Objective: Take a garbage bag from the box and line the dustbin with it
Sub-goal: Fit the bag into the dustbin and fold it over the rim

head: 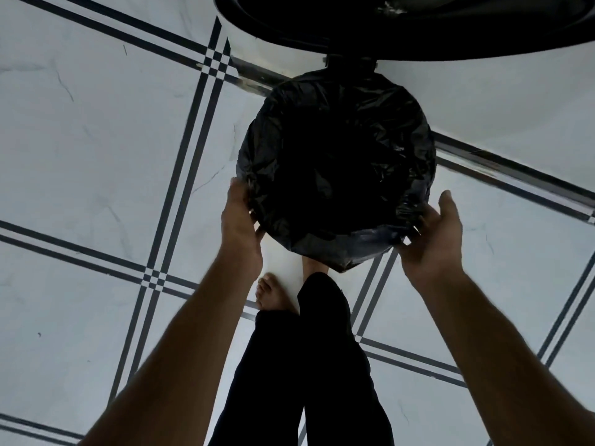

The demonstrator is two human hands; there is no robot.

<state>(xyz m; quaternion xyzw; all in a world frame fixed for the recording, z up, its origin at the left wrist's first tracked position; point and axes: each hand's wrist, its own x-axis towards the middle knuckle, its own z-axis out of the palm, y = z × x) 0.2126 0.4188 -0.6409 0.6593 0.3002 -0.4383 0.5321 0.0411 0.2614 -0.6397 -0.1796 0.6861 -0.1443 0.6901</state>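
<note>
Black garbage bag [338, 162], one, lines one dustbin [351, 64]; left hand [240, 225], right hand [433, 239] grip pinching bag edge

The garbage bag [338, 162] is thin black plastic film, crinkled all over, with a soft sheen that catches light along its creases and on the fold near the right hand [431, 239]. The dustbin's raised lid [402, 24] looks like smooth, glossy black plastic, with a pale reflection near its far edge. The floor [96, 140] is laid with large pale tiles of a polished, marble-like finish with faint grey veins, bordered by dark, smooth inlaid stripes. The trousers [322, 365] are matt black cloth with no shine. What the dustbin's body is made of cannot be told under the bag.
</note>
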